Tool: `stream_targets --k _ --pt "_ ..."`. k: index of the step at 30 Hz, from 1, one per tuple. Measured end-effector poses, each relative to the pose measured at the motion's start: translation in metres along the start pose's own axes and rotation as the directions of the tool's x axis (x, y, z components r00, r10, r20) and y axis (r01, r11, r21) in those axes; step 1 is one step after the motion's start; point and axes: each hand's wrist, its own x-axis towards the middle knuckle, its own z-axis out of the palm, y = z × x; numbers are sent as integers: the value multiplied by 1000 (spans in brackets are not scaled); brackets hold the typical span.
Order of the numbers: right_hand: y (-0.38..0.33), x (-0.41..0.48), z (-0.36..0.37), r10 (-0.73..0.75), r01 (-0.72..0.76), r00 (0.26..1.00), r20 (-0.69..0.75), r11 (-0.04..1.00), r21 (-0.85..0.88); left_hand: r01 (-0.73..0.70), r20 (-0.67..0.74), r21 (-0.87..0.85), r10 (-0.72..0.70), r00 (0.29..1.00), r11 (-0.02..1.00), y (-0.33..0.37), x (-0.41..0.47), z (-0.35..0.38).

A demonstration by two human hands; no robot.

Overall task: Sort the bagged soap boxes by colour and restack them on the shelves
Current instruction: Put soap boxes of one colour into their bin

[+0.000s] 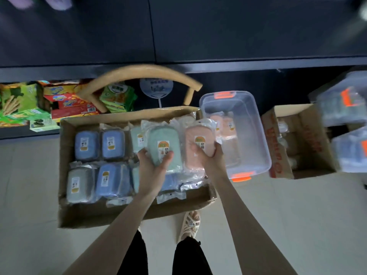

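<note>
Bare floor (278, 205) opens wide either side of the cardboard box (99, 215), its right edge meeting the clear bin (256, 135), with the dark shelf edge (258, 65) beyond. Over the box's right half, the left hand (153, 167) grips the green soap box (164, 143), thumb across its front. Just beside it, the right hand (206, 155) clasps the pink soap box (198, 143). Blue soap boxes (113, 143) lie packed at left.

Pale floor (278, 215), dark shelving (238, 36)
</note>
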Motion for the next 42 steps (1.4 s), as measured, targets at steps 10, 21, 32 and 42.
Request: stream_targets --k 10,21,32,42 --pt "20 31 -123 58 -62 997 -58 995 -76 -15 52 80 11 999 997 13 -35 122" --pt "48 137 -173 196 -204 978 -64 967 -152 82 149 199 -113 982 977 -11 12 224" --pt "88 305 -175 263 -187 951 164 909 -373 256 -49 208 -251 967 944 -63 95 340" --pt "138 377 -145 165 -39 961 223 876 -480 207 -132 282 -175 976 937 -113 153 371"
